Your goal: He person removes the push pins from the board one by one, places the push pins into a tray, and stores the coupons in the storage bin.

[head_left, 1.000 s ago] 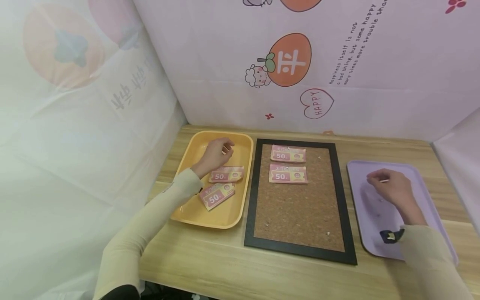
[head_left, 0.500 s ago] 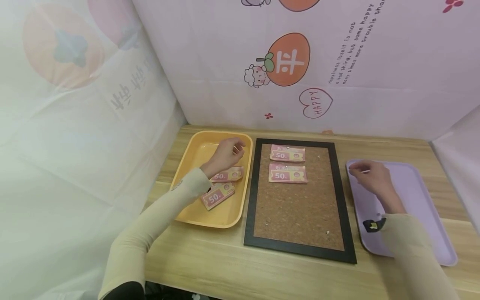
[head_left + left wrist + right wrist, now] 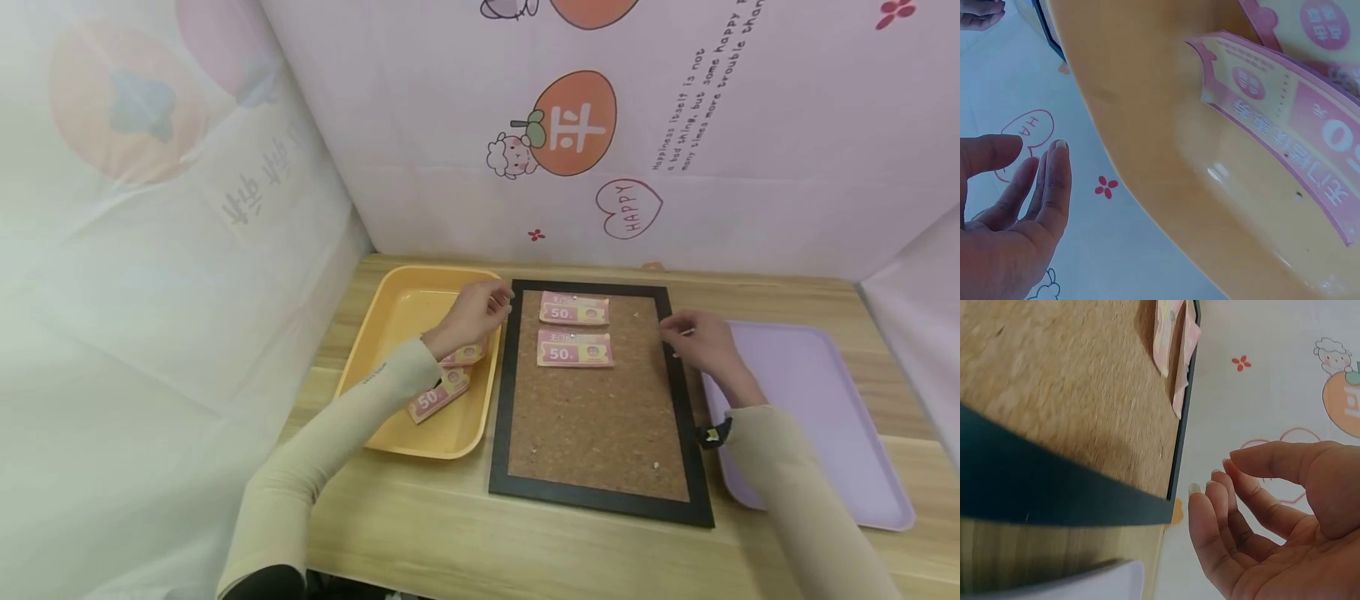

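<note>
Black-framed rectangular brown corkboard (image 3: 592, 425) is lying on the pale wood-grain surface (image 3: 420, 517), carrying an upper pink-and-yellow paper coupon (image 3: 573, 309) and a matching lower coupon (image 3: 575, 348) toward its far left corner. Beside that corner, a person's left hand (image 3: 476, 312) is hovering over the right edge of a deep yellow plastic tray (image 3: 405, 325), its grip spread and holding nothing; further coupons (image 3: 437, 402) are lying inside. Over the board's right edge, the right hand (image 3: 702, 339) is hovering, thumb and forefinger tips together, nothing showing between them.

The step in hand appears to be handling the coupons, whether going up or coming down being unclear; the next move is probably calling for one hand to steady a coupon while the other works its top edge. Bare cork is stretching from the lower coupon to the board's near edge. The yellow tray and a shallow purple tray (image 3: 817, 408) are flanking the board closely, leaving narrow side gaps, while printed white cloth (image 3: 420, 167) is limiting reach beyond the surface's far edge.
</note>
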{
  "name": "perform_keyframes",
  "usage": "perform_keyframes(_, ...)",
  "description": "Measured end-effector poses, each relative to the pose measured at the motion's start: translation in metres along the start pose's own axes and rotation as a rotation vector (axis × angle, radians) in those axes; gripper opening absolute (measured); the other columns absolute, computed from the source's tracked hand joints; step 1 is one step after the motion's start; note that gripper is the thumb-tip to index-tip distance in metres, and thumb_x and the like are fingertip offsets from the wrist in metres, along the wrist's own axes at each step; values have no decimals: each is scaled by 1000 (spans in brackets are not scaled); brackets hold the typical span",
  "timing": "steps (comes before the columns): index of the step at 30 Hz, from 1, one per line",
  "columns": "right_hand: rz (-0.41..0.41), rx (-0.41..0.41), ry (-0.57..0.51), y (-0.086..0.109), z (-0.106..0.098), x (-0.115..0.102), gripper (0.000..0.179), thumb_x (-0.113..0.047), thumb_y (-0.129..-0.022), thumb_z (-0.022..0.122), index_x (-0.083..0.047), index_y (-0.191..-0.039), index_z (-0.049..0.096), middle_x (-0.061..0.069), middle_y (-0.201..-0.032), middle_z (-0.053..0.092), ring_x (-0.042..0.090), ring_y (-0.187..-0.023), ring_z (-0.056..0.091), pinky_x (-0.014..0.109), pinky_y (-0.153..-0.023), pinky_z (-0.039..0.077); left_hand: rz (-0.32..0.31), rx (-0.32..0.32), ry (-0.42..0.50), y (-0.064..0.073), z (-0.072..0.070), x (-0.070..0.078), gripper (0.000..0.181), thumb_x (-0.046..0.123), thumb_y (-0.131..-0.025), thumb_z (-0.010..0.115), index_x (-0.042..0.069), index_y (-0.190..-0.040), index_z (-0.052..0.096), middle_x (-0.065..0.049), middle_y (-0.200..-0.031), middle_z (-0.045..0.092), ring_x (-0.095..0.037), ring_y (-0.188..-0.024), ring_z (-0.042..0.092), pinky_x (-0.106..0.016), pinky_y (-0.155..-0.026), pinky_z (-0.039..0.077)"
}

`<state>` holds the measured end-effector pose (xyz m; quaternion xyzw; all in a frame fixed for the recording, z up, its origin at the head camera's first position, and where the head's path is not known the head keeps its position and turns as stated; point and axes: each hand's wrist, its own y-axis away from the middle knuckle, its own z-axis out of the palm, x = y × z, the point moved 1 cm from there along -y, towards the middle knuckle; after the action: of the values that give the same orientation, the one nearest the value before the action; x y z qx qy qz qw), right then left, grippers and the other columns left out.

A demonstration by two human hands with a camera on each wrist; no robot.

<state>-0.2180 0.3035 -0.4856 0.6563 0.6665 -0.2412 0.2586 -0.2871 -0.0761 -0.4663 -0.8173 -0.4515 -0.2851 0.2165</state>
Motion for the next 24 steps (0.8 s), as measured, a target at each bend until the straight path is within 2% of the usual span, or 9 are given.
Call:
perform_keyframes(2, -9, -1, 2, -3, 3, -4, 27, -14, -100, 63, 8, -114, 70, 31, -107, 71, 7, -67, 66, 21, -57, 50, 4, -8, 3, -2, 2, 4, 27, 10, -101, 64, -1, -125, 66, -14, -114, 72, -26, -103, 71, -35, -92, 61)
perform_keyframes(4, -9, -5, 5, -6, 5, -7, 27, -13, -99, 63, 9, -113, 70, 31, -106, 70, 5, -67, 64, 22, -57, 50, 6, -20, -3, -3, 4, 6, 27, 11, -101, 64, -2, -126, 66, -14, -114, 72, -25, -103, 71, -34, -91, 61)
perform_keyframes(8, -9, -20, 10, -9, 10, -13, 27, -13, -98, 65, 8, -115, 70, 30, -109, 69, 25, -84, 68, 24, -66, 49, 24, -30, -19, -8, 10, 10, 24, 10, -101, 64, 0, -123, 67, -14, -111, 72, -24, -101, 71, -33, -89, 61)
perform_keyframes(11, -22, -22, 20, -11, 14, -15, 26, -12, -99, 64, 8, -114, 71, 30, -109, 69, 38, -99, 64, 29, -74, 48, 30, -41, -31, -11, 14, 14, 23, 9, -101, 63, 0, -121, 68, -15, -112, 73, -25, -102, 71, -33, -89, 61)
perform_keyframes(14, -32, -18, 21, -13, 19, -18, 26, -11, -98, 63, 8, -113, 71, 30, -108, 69, 39, -100, 63, 30, -75, 47, 24, -57, -46, -14, 19, 17, 24, 8, -101, 61, 0, -122, 68, -17, -114, 73, -25, -103, 71, -34, -91, 61)
perform_keyframes(20, 11, -55, -35, -17, 30, -20, 27, -12, -99, 63, 8, -117, 70, 31, -112, 69, 34, -92, 69, 23, -63, 52, -3, -105, -89, -19, 27, 19, 28, 9, -101, 61, -1, -126, 67, -15, -115, 74, -25, -105, 71, -34, -93, 60)
perform_keyframes(24, 30, -83, -49, -18, 35, -22, 29, -15, -100, 62, 7, -118, 69, 32, -116, 68, 41, -99, 71, 29, -67, 56, -33, -162, -105, -23, 33, 19, 31, 12, -102, 61, -1, -130, 66, -14, -117, 72, -25, -107, 69, -35, -94, 59)
